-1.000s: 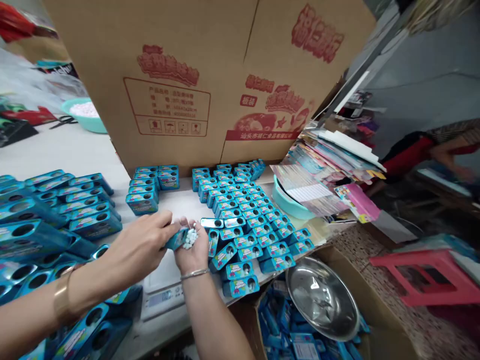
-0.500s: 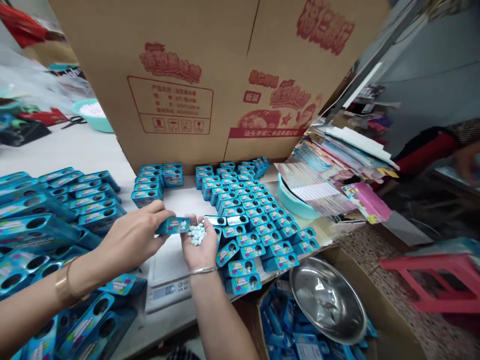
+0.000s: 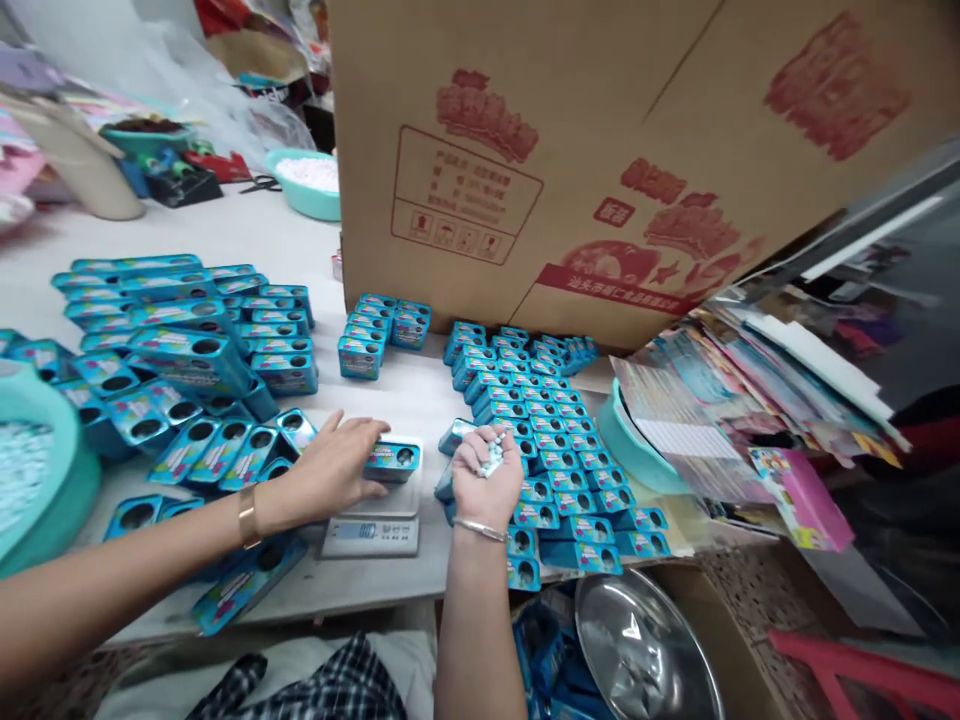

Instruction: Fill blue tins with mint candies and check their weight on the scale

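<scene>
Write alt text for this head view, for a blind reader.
A person's left hand is at one end of a blue box on or just above a digital scale; the right hand cups pale pellets. Similar boxes stand near a carton.

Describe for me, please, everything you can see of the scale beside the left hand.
The scale looks like pale plastic: a flat platform behind a front panel with a small display, its digits too blurred to read surely. It lies flat on the table, near the front edge. A blue box appears to rest on the platform; the left hand partly hides it.
</scene>
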A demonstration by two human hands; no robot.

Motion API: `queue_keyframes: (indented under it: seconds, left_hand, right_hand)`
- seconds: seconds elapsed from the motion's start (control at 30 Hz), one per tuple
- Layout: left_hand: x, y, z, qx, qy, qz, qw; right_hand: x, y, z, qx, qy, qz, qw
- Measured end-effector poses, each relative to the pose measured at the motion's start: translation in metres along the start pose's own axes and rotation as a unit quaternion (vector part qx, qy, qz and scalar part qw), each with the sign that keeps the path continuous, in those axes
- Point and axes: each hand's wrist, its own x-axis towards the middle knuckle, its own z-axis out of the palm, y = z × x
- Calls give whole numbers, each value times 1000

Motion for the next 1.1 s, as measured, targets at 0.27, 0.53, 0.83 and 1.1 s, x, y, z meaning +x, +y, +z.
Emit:
queue_keyframes:
  seconds: [0.27,0.53,0.83,1.1]
  left_hand:
    - [-25,-31,-32,-33,102,5,994]
    - [-36,-45,-31,-83,93,-4,992]
    - [-32,-43,-20,-71,57,22,996]
    - [-9,-10,-17,-87,48,62,993]
  right_hand:
    - [-1,11,11,-39,3,-4,999]
    - [7,26,22,-84,-6,4,996]
    - [12,41,25,-92,55,-8,994]
    - [11,59,35,-107,83,-47,990]
